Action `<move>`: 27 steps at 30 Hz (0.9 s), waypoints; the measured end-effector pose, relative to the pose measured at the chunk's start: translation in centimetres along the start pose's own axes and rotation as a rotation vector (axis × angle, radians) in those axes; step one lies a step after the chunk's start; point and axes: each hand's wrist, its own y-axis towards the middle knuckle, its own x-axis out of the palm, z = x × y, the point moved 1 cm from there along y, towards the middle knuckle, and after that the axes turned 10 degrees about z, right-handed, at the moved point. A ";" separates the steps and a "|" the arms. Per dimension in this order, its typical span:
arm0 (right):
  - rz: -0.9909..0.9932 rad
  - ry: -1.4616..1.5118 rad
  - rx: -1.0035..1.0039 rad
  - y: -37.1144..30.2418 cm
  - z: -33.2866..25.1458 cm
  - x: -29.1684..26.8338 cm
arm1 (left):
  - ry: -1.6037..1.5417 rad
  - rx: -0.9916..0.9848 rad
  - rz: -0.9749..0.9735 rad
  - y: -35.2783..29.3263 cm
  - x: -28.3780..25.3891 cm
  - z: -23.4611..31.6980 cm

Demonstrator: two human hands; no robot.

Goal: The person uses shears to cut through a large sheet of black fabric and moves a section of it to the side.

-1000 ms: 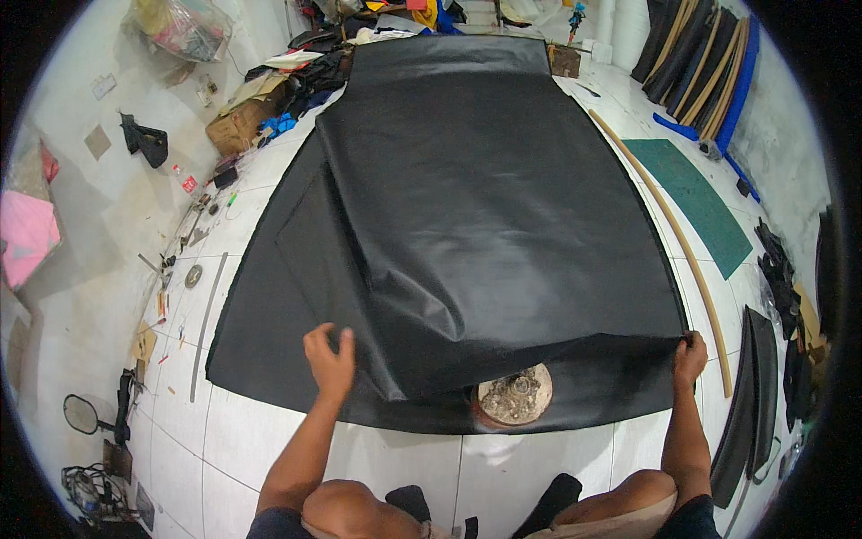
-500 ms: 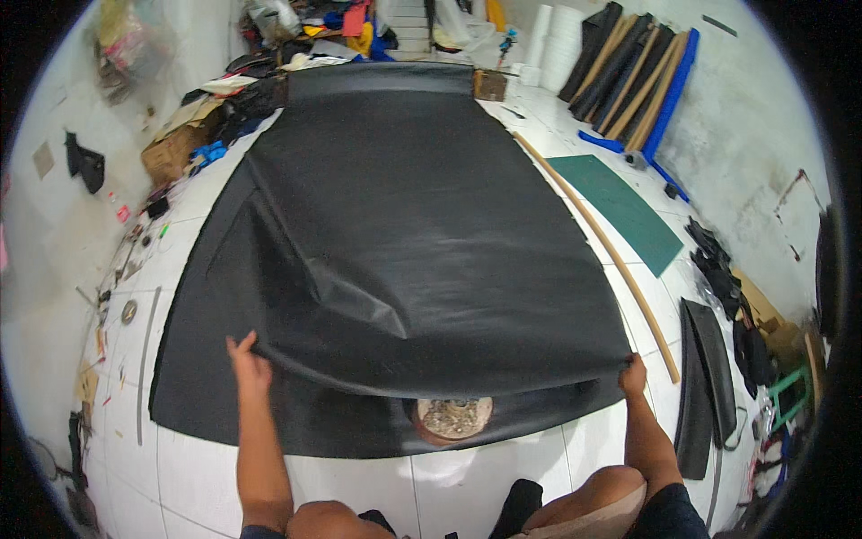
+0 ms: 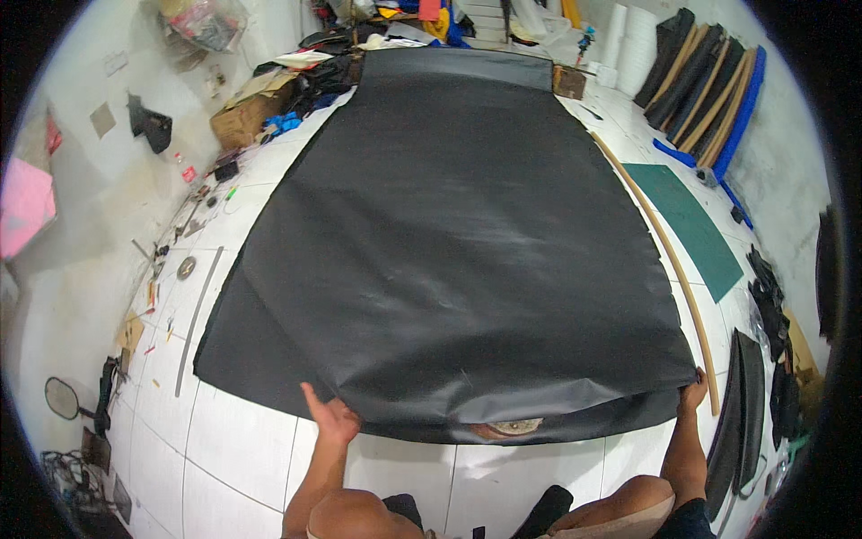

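The broad black sheet (image 3: 467, 242) lies spread in front of you, over another black layer (image 3: 242, 350) that shows at its left and along the near edge, on the white tiled floor (image 3: 404, 476). At the near edge, a round, pale-topped piece (image 3: 510, 428) peeks out from under it. Your right hand (image 3: 693, 393) has its grip pinching the sheet's near right corner. Your left hand (image 3: 334, 418) is at the near edge, left of the round piece, one digit stretched out; you cannot tell whether its grip is pressed together on the material. Along the sheet's right side runs a long tan pole (image 3: 691, 305), with a green mat (image 3: 690, 229) beyond it. To your left lies a thin grey strip (image 3: 199, 322).
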 end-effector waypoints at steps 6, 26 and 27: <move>-0.046 -0.665 -0.763 4.9 -2.9 -0.9 | -0.035 0.364 0.046 6.0 2.8 3.8; 0.049 -0.875 -0.960 -0.4 -7.7 2.6 | 0.919 1.327 0.512 6.0 3.8 17.6; -0.072 -0.993 -0.751 -0.2 -7.8 2.6 | 1.084 1.363 0.543 6.0 3.4 17.9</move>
